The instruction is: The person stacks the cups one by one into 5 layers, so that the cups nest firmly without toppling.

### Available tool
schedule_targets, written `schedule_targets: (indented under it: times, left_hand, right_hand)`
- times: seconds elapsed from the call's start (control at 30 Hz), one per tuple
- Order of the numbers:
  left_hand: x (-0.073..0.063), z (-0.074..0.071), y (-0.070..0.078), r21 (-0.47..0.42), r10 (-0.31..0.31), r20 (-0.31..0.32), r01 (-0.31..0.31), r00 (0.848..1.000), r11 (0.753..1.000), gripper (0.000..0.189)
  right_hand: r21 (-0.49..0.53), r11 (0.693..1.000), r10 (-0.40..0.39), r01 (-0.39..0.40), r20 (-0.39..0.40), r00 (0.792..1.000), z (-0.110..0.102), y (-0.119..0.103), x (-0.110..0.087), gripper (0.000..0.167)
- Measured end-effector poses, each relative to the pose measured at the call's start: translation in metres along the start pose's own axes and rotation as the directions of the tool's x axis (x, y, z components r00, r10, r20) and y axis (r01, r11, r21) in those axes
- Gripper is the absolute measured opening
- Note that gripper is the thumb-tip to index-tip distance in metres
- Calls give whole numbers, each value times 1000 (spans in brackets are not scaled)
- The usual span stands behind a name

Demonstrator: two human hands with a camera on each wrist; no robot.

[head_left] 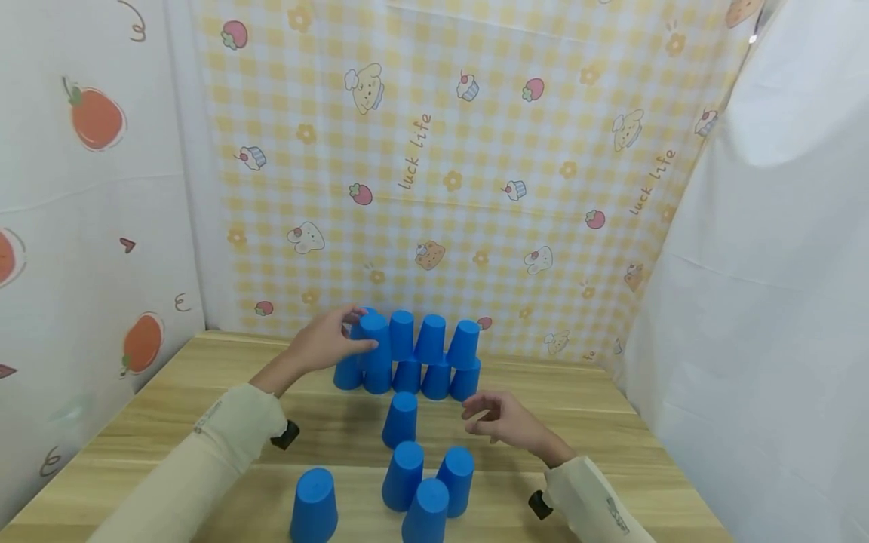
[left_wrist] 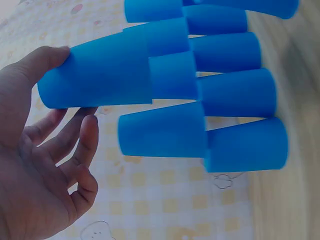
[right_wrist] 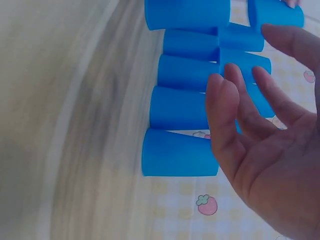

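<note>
My left hand (head_left: 330,339) holds an upside-down blue cup (head_left: 376,335) at the left end of a two-row wall of blue cups. In the left wrist view the thumb lies along one side of this cup (left_wrist: 100,72), with fingers on the other side. Behind it, another upper-row cup is partly covered by the hand. The wall's lower row (head_left: 436,381) stands on the table, and upper cups (head_left: 464,343) rest over its joints. To the right, my right hand (head_left: 505,424) hovers with loosely bent fingers, holding nothing, near a single upside-down cup (head_left: 400,420).
Closer to me, three blue cups stand grouped, one of them the front cup (head_left: 426,513). A separate cup (head_left: 314,505) is to their left. The wooden table (head_left: 557,407) meets a checked cloth backdrop (head_left: 434,219), with white cloth on both sides.
</note>
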State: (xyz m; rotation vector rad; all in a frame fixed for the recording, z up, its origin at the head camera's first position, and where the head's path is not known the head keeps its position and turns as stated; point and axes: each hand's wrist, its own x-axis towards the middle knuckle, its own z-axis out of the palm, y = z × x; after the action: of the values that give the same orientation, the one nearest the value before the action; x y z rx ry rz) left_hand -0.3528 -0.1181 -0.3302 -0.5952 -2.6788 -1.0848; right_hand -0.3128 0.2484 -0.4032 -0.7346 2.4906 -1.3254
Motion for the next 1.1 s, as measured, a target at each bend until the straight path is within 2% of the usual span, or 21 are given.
schedule_targets:
  times: [0.17, 0.3, 0.43, 0.67, 0.77, 0.93, 1.1]
  left_hand:
    - [18, -9, 13, -21, -15, -42, 14, 999, 1000, 61]
    - [30, -13, 24, -27, -1, -74, -1, 997, 1000, 62]
    - [42, -14, 29, -41, -3, -91, -1, 996, 999, 60]
    - [58, -12, 29, -56, -78, -153, 70, 985, 996, 61]
    - [63, -11, 29, -27, -89, -170, 85, 981, 996, 60]
    - [67, -8, 24, 13, -106, -168, 110, 980, 994, 57]
    - [70, -7, 19, -29, -98, -154, 95, 983, 995, 56]
  right_hand:
    - [63, 998, 3, -8, 75, 997, 0, 8, -5, 34]
    - [105, 994, -9, -2, 107, 994, 0, 11, -11, 39]
    - [140, 990, -23, 1, 152, 988, 1, 13, -18, 42]
    - [176, 984, -81, 41, 226, 971, 9, 15, -21, 47]
    - [155, 988, -63, 26, 239, 969, 13, 16, -20, 50]
    - [133, 991, -35, -1, 266, 963, 19, 16, -18, 53]
    - [140, 990, -48, 10, 266, 963, 21, 17, -17, 52]
